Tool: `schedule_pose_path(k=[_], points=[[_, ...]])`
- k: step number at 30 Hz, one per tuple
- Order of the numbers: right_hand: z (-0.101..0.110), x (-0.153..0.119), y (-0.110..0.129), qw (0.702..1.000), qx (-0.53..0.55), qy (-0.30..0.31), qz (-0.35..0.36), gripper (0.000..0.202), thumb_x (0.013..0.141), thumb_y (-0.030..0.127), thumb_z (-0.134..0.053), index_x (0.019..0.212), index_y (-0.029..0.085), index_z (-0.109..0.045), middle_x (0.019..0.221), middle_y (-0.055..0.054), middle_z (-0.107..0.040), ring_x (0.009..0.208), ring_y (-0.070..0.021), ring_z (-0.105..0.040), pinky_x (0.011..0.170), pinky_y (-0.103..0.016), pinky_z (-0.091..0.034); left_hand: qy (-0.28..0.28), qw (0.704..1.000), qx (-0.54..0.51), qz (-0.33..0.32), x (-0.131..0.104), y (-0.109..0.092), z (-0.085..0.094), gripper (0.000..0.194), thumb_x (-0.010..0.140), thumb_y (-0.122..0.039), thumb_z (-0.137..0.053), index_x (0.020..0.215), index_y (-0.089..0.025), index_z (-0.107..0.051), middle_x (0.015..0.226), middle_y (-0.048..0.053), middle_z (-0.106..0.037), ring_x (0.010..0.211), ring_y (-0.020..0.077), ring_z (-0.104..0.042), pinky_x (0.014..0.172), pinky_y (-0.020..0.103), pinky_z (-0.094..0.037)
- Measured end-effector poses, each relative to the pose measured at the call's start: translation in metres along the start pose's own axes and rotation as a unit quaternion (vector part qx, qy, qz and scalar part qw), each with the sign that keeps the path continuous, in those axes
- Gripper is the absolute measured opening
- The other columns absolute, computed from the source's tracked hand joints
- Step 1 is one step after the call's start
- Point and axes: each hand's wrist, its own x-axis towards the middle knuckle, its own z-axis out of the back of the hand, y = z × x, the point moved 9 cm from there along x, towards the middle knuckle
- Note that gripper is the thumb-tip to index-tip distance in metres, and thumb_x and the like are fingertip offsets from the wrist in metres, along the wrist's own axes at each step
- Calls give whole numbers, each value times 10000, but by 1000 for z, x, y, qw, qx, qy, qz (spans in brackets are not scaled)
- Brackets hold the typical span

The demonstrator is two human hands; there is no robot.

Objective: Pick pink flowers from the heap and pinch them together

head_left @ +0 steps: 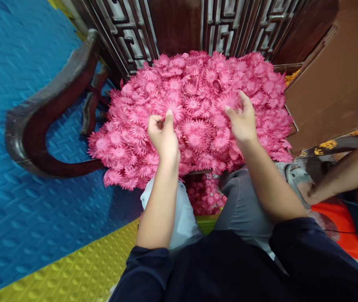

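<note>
A broad heap of pink artificial flower heads [194, 140] with thin pointed petals spreads in front of me. My left hand [165, 136] is above the heap's near middle, thumb and forefinger pinched at the edge of a pink flower [172, 102]. Over the right part of the heap, my right hand [243, 121] has its thumb and fingers closed on another pink flower [229, 100], which is smeared by motion. Parts of the fingers on both hands are turned away from view.
A curved dark wooden chair arm [28, 138] borders the heap on the left. Carved wooden panels [175, 29] stand behind it, and a brown cardboard box [333, 79] is on the right. More pink flowers [208, 195] lie below, between my knees. Another person's leg [345, 174] reaches in at right.
</note>
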Motion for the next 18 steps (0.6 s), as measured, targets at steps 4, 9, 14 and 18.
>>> schedule_pose_path(k=[4,9,14,18], points=[[10,-6,9,997,-68,-33,-23,544,848,439,-606,1359,303,-481,1458,-115,-402,1403,-309,-375,1116,-575,-362,-1,1000,-8,-9,-2,-4,-2,435,699,-341,-820,644,-184,-418,602,-86,-359,555,45,-350,584,200,-311],[5,-14,58,999,-39,-13,-15,305,855,453,-599,1067,241,-658,1214,-106,-593,1211,-266,-535,1075,-514,-411,24,999,-29,23,-7,-1,-11,391,625,-188,-856,612,-175,-466,569,-92,-425,537,40,-372,586,190,-335],[-37,-25,85,972,185,129,-72,424,731,604,-694,860,203,-649,872,-33,-666,815,-158,-614,812,-329,-519,105,989,-55,93,-23,6,-34,440,571,-151,-876,581,-175,-437,537,-100,-412,509,37,-370,556,180,-337],[-43,-28,86,959,234,128,-97,454,648,614,-756,687,189,-603,714,5,-614,703,-130,-572,712,-291,-487,144,980,-72,115,-31,8,-44,476,562,-192,-894,612,-184,-421,550,-103,-399,504,38,-391,557,178,-347]])
